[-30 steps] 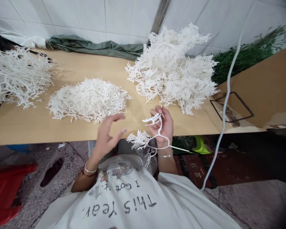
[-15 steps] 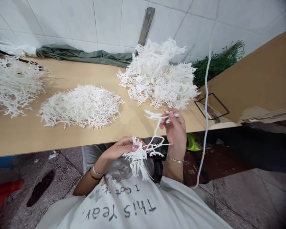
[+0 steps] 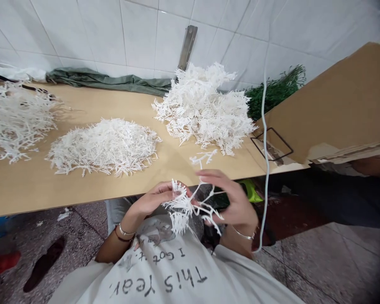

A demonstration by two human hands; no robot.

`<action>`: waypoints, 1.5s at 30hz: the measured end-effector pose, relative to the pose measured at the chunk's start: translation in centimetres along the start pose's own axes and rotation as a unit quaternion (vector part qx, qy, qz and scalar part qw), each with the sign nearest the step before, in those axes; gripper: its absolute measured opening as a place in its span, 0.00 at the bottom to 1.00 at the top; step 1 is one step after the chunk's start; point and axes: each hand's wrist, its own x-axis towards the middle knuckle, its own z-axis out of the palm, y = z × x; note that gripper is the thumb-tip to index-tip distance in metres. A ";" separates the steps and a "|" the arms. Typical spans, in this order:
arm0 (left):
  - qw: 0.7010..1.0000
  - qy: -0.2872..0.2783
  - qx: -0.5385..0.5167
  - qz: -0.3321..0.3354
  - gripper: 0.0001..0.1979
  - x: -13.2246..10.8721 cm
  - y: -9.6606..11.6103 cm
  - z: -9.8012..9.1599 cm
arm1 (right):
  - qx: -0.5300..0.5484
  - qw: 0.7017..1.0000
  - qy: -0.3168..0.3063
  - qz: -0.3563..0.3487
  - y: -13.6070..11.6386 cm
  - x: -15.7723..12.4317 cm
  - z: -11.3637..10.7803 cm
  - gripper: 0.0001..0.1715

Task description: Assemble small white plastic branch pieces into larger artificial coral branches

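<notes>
Partly hidden behind its tufts, the left hand (image 3: 156,199) pinches a white sprig (image 3: 181,206) nearer than the tan tabletop's (image 3: 28,185) edge; the blurred right hand (image 3: 239,202) spreads around its stems, contact unclear. Tufts point left, stems right along its long axis. A tiled wall (image 3: 142,36) stands far.

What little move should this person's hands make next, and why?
Probably close the right hand on the loose white stems: it looks spread around them, though blurred, while the left hand pinches the bunched white tips, which should steady them.
</notes>
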 end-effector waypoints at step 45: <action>0.966 0.175 0.167 0.092 0.24 -1.3 -0.7 0.8 | 0.410 0.840 0.283 0.216 4.6 2.1 6.7 0.18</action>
